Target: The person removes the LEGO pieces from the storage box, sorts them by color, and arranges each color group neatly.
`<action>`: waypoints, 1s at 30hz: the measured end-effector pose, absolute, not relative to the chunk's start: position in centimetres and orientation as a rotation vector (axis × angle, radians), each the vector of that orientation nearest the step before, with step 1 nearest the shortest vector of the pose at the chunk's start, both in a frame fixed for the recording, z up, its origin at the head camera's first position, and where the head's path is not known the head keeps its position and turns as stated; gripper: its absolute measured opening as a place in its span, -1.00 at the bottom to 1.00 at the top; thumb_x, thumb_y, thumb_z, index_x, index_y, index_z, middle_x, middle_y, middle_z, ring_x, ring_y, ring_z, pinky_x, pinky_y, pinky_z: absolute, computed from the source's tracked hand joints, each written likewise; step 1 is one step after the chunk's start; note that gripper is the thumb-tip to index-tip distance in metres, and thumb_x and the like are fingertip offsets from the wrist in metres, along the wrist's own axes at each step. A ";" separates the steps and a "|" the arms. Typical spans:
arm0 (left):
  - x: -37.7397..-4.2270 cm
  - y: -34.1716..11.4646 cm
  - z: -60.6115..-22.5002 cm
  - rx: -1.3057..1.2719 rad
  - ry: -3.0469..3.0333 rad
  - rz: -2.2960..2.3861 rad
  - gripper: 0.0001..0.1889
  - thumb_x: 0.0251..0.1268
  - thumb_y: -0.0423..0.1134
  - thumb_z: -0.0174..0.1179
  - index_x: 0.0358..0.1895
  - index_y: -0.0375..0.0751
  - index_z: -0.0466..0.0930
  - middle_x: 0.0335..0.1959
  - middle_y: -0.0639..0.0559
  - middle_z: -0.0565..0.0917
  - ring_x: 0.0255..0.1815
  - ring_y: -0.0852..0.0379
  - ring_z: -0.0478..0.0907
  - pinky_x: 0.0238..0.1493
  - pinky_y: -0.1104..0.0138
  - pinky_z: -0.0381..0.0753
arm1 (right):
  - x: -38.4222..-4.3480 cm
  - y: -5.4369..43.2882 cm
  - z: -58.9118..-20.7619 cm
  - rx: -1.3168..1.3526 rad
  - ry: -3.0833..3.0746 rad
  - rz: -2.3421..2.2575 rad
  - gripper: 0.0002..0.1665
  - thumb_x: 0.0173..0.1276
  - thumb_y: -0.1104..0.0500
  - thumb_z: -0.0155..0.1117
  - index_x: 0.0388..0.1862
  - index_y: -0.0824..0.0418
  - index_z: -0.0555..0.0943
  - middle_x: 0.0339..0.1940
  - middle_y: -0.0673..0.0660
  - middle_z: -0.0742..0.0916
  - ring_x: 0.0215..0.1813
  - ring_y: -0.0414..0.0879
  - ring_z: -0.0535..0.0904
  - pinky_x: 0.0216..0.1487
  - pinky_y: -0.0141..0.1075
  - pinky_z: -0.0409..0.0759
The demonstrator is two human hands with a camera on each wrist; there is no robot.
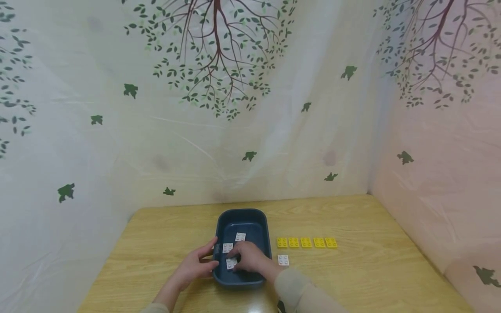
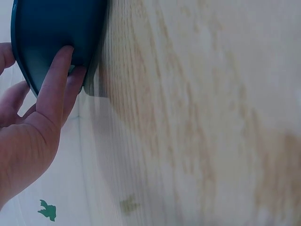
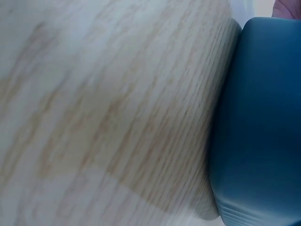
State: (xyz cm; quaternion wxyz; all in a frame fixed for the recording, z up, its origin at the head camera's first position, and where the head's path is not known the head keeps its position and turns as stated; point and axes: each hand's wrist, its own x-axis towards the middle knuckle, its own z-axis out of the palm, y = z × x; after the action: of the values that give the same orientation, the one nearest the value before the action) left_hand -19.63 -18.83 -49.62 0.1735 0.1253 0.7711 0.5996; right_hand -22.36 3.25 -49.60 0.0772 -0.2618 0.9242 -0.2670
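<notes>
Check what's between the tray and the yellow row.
Only a narrow strip of bare table between the tray and the yellow row; the head view shows it.

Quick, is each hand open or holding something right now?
Left hand: open, touching the tray.
Right hand: closed, pinching a white brick.

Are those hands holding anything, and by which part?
The left hand touches the blue tray at its left side. The right hand is at a white brick inside; whether it is pinched cannot be told.
</notes>
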 end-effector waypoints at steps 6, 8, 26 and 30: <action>-19.5 -18.8 -49.8 0.365 2.184 1.710 -0.24 0.35 -0.30 0.26 0.55 -0.15 0.12 0.41 -0.51 0.24 0.27 -0.39 0.41 -0.07 0.08 0.71 | -22.3 3.5 -49.8 -0.829 2.743 -0.971 -0.59 -0.01 0.21 0.62 -0.10 0.04 0.79 -0.23 -0.18 0.73 -0.15 -0.34 0.54 0.04 -0.37 0.52; -19.5 -18.8 -49.8 0.369 2.186 1.707 -0.24 0.35 -0.29 0.27 0.56 -0.15 0.12 0.41 -0.52 0.24 0.27 -0.39 0.41 -0.07 0.08 0.71 | -22.1 3.7 -49.6 -0.848 2.738 -1.020 -0.58 0.01 0.20 0.62 -0.08 0.03 0.79 -0.21 -0.19 0.73 -0.13 -0.34 0.54 0.06 -0.37 0.52; -19.3 -18.3 -49.9 0.332 2.175 1.760 -0.23 0.29 -0.37 0.29 0.54 -0.15 0.15 0.41 -0.53 0.23 0.25 -0.41 0.43 -0.12 0.06 0.72 | -20.0 11.5 -46.4 -0.705 2.745 -1.379 -0.57 0.18 0.17 0.52 0.06 0.00 0.72 -0.02 -0.06 0.69 0.06 -0.05 0.55 0.19 0.02 0.53; -19.2 -18.3 -49.7 0.335 2.175 1.763 -0.22 0.29 -0.37 0.29 0.54 -0.17 0.15 0.41 -0.53 0.22 0.25 -0.41 0.42 -0.12 0.07 0.72 | -20.0 14.0 -46.7 -0.610 2.759 -1.370 -0.58 0.20 0.18 0.50 0.06 0.00 0.72 0.00 -0.04 0.69 0.04 -0.03 0.56 0.17 0.11 0.52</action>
State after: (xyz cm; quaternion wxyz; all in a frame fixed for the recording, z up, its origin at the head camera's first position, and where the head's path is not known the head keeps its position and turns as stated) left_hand -19.17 -18.32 -49.72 0.1601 0.1174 0.7614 0.6171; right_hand -20.04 13.96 -46.72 0.0007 -0.1943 0.8785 -0.4364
